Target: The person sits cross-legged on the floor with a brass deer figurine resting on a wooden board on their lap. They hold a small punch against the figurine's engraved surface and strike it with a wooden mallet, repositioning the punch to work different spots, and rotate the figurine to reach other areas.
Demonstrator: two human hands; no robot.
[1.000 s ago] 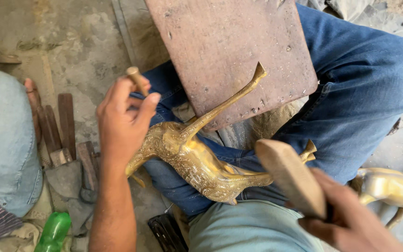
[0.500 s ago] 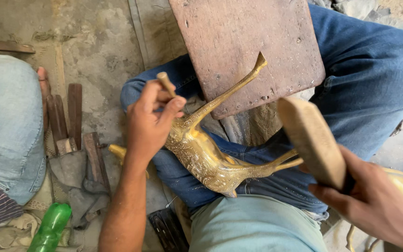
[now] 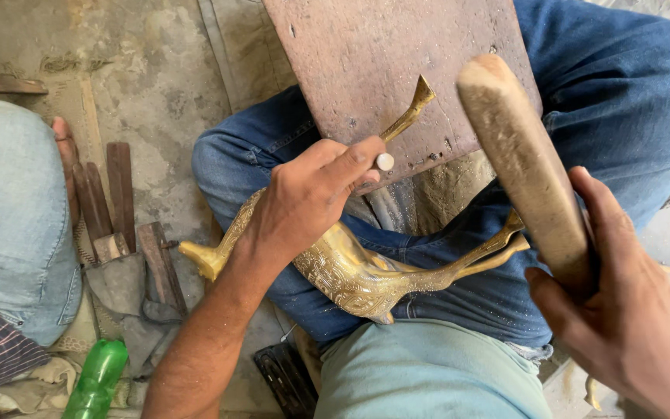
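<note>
At frame centre the left hand (image 3: pixel 308 206) pinches a small punch (image 3: pixel 384 161), its grip clamped, against the brass animal figure (image 3: pixel 350 271) braced across the lap, while the right hand (image 3: pixel 622 326), clamped on a wooden mallet (image 3: pixel 525 167), holds it raised at right for striking.

left hand (image 3: pixel 304 206): fingers curled, pinching | right hand (image 3: pixel 622 318): raised, fist closed, palm side probably hidden

Bare concrete floor (image 3: pixel 157 70) lies open left of the wooden board (image 3: pixel 397 70). Below that gap, chisels (image 3: pixel 114 202) and a green bottle (image 3: pixel 96 380) crowd the ground. Right of the board, a raised mallet (image 3: pixel 525 167) blocks passage.
</note>
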